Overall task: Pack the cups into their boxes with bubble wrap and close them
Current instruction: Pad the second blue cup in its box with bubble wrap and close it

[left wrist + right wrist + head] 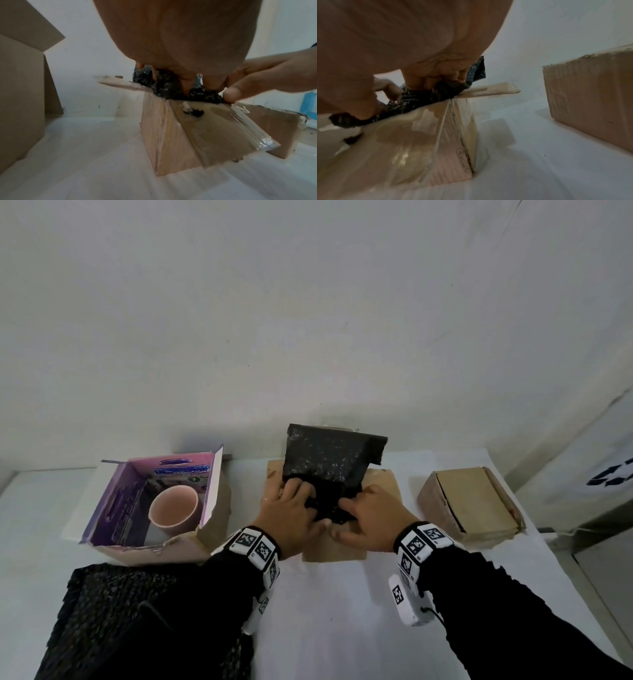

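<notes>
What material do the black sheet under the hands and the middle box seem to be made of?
Black sheet: apparently plastic bubble wrap, glossy, with small shiny glints and a crumpled fold.
Middle box: brown cardboard, matte, with faint ribbing; its front flap looks covered in clear shiny tape or film, judging by reflections.

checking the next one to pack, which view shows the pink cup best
The head view: the pink cup stands upright and unwrapped inside the open purple box. The left wrist view shows only that box's brown outer wall, not the cup. The right wrist view shows neither.
</notes>
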Demonstrator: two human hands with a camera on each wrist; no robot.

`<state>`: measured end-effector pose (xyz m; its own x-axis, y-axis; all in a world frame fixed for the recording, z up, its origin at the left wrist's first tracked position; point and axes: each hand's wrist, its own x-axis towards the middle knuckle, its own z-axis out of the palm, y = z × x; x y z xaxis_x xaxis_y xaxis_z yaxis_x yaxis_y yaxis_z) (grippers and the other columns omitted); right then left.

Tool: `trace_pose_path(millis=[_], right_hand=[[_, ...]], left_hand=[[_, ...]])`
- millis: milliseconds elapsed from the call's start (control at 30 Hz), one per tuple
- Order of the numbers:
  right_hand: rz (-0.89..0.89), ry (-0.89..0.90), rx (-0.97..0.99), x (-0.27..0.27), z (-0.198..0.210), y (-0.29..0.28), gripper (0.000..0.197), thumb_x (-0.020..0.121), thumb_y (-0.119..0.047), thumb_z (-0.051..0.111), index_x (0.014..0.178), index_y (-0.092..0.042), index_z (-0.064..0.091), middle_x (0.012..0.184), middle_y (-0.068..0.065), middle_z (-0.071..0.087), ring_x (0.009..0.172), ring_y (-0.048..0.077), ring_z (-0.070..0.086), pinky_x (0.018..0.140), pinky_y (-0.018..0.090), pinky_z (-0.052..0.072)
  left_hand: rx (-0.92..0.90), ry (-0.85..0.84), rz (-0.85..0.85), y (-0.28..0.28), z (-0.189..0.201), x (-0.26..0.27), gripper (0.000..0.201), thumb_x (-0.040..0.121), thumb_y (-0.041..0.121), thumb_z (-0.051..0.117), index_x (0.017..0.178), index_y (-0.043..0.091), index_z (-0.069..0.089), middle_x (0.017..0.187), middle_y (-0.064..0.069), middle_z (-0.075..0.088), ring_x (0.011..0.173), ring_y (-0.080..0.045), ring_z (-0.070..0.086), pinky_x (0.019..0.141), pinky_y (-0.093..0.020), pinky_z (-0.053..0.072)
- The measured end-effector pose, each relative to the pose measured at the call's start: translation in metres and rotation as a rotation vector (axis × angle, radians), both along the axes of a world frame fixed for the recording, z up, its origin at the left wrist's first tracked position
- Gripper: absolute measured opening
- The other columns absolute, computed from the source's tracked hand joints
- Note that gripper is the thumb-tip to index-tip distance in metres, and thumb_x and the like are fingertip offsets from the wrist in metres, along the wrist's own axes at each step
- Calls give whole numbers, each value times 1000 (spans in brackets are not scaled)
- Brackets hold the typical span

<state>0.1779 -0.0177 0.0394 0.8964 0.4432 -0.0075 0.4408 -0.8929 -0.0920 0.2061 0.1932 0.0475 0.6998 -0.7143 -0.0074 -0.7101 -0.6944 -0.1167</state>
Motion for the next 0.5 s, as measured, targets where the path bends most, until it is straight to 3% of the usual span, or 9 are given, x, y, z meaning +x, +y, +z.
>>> trace_pose_path(millis=[100,200,300,367,467,500], right_hand=[[-41,-69,-82,-2,-6,-1,44,81,-62,46,85,-23,67,90,-2,54,90,21,49,78,40,38],[-64,-87,-32,-5,-7,3,40,70,-57,56,93,-25,61,94,-3,51,89,22,49,73,39,39],[-68,-57,91,-8,-7,6,50,67,-45,66,110,-25,49,99,-4,53,86,19,52,77,37,42],[-48,-63,106,-10,-10,6,43,70,-40,66,106,-23,52,96,-2,56,82,22,56,79,36,43],[-57,-128,30,-12,-16,-1,34,75,-52,59,95,-25,62,89,-6,60,85,20,55,81,38,41],[-61,-154,11,-12,-17,-4,34,76,-57,55,89,-27,65,87,-7,59,86,20,52,79,38,40]], left_hand=[[112,7,-23,-3,5,3,42,89,40,32,88,24,71,102,-2,54,97,-26,43,91,-46,38],[79,99,-54,-6,6,4,26,89,18,47,110,22,62,106,-3,57,96,-27,51,81,-38,42],[-83,213,-1,-8,3,-1,39,88,10,52,126,20,50,113,-3,51,89,-27,58,74,-38,50],[-114,181,10,-8,3,-3,35,85,10,54,118,20,56,113,-3,49,89,-27,57,73,-37,48],[-100,-42,-13,-3,-3,-1,14,71,19,63,82,27,67,94,0,52,87,-25,50,77,-35,37],[-152,-66,-21,1,-8,1,15,68,17,67,80,27,68,89,0,51,82,-24,49,73,-34,38]])
